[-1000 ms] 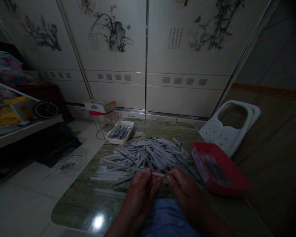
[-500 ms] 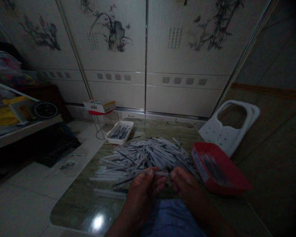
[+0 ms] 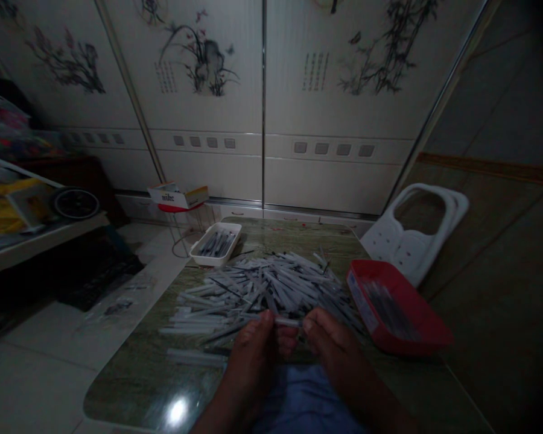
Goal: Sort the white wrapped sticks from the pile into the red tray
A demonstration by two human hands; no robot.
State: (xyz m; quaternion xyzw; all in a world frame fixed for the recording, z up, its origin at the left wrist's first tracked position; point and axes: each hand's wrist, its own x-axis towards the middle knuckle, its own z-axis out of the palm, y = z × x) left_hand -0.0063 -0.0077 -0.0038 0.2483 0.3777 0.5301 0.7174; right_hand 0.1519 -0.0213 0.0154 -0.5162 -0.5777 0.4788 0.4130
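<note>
A slim whitish pen (image 3: 288,322) with a dark end spans the gap between my hands, just in front of the heap. My left hand (image 3: 256,346) is closed on it, thumb on top and fingers curled beneath. My right hand (image 3: 329,337) pinches the dark right end; its fingertips partly hide that end. Right behind my hands spreads a loose heap of pale, pen-like tubes (image 3: 280,283), some with dark parts. A few more pale tubes (image 3: 196,358) lie to the left of my left hand.
The heap lies on a green marbled table (image 3: 131,374). At its far left stands a white tray (image 3: 210,261) holding dark pens. A red basket (image 3: 428,310) with pale pens sits at the right, before a white folding chair (image 3: 411,235). An open box (image 3: 176,198) rests on a red stool.
Both hands stay close together around the pen, with only slight movement. The whole view has shifted a little, so everything appears slightly further left.
</note>
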